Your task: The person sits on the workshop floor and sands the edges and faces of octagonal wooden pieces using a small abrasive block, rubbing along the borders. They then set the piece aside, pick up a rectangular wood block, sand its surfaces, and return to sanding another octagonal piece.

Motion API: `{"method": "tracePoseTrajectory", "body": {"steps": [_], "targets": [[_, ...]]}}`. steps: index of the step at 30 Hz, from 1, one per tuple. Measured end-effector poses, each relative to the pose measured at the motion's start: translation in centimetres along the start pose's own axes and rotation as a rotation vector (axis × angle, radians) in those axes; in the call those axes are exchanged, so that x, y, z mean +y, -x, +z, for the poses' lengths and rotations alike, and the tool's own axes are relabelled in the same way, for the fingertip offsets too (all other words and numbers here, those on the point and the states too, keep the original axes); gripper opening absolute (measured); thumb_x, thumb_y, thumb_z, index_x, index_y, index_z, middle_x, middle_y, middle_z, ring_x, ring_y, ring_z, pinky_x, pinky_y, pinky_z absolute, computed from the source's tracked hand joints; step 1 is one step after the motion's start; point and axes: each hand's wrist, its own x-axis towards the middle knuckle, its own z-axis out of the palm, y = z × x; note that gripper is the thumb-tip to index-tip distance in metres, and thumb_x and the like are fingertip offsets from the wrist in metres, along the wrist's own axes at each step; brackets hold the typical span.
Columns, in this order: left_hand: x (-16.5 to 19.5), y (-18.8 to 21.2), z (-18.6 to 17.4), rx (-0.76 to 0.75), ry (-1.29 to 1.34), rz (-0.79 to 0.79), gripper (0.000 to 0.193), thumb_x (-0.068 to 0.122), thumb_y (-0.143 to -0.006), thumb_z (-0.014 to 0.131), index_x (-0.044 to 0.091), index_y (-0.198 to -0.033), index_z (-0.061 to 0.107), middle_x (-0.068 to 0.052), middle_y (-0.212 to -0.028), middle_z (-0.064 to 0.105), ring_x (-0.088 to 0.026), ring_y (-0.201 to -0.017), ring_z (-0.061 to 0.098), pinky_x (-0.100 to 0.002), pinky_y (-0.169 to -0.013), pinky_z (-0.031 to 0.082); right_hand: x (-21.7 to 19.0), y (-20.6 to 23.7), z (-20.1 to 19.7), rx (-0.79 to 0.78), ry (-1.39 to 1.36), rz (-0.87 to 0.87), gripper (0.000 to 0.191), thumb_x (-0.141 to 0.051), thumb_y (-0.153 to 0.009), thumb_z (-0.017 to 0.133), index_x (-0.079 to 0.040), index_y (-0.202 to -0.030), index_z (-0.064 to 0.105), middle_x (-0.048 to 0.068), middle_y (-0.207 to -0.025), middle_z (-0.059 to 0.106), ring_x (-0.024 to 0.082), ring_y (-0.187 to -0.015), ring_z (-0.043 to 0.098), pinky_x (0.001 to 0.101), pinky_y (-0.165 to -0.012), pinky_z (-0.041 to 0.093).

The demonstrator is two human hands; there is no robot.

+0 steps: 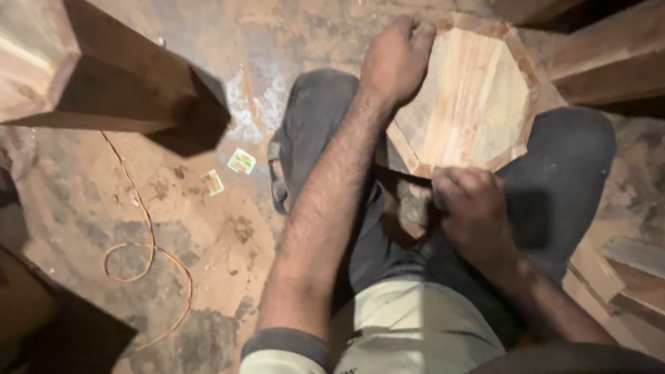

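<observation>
An octagonal wooden post (471, 101) stands between my knees, its pale cut end facing up at me. My left hand (396, 58) grips the post's far left edge, fingers curled over the rim. My right hand (475, 208) is closed against the post's near lower side, pressing something small and dark there; what it holds is hidden by the fingers. My dark trousers (568, 171) flank the post on both sides.
Another octagonal wooden post (63, 71) lies at the upper left. An orange cord (147, 245) loops over the dusty concrete floor. Two small paper scraps (241, 161) lie near my left knee. Wooden beams (615, 52) and planks (645, 279) sit at the right.
</observation>
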Motion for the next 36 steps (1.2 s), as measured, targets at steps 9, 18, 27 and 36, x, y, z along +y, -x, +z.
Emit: {"method": "tracePoseTrajectory", "body": {"steps": [9, 18, 27, 36], "targets": [[-0.3, -0.1, 0.3, 0.027, -0.017, 0.007, 0.048, 0.043, -0.095, 0.056, 0.003, -0.118, 0.07, -0.022, -0.109, 0.076, -0.037, -0.107, 0.072, -0.043, -0.092, 0.056, -1.0, -1.5, 1.0, -0.096, 0.021, 0.057, 0.056, 0.0, -0.064, 0.065, -0.003, -0.119, 0.067, 0.014, -0.119, 0.066, 0.037, -0.111, 0.059, 0.0474, -0.098, 0.045], [0.1, 0.1, 0.1, -0.023, -0.051, -0.063, 0.05, 0.045, -0.094, 0.056, 0.006, -0.123, 0.069, -0.021, -0.111, 0.075, -0.037, -0.109, 0.071, -0.044, -0.094, 0.055, -1.7, -1.8, 1.5, -0.093, 0.045, 0.04, 0.06, 0.0, -0.065, 0.066, -0.005, -0.125, 0.066, 0.013, -0.123, 0.066, 0.036, -0.117, 0.057, 0.0477, -0.101, 0.043], [-0.2, -0.4, 0.4, 0.001, -0.062, -0.005, 0.049, 0.043, -0.092, 0.058, 0.004, -0.118, 0.071, -0.022, -0.114, 0.074, -0.037, -0.11, 0.07, -0.044, -0.095, 0.053, 2.3, -4.0, -0.8, -0.123, -0.291, -0.165, 0.05, 0.006, -0.077, 0.059, -0.009, -0.124, 0.066, 0.01, -0.122, 0.07, 0.031, -0.115, 0.065, 0.0397, -0.104, 0.051], [-0.5, -0.3, 0.2, -0.022, -0.019, -0.026, 0.049, 0.043, -0.095, 0.058, 0.003, -0.12, 0.07, -0.021, -0.113, 0.075, -0.036, -0.11, 0.071, -0.042, -0.095, 0.055, 4.7, -8.7, -1.8, -0.474, -0.142, -0.366, 0.042, 0.0, -0.067, 0.072, -0.011, -0.108, 0.074, 0.003, -0.111, 0.074, 0.026, -0.107, 0.066, 0.0419, -0.095, 0.048]]}}
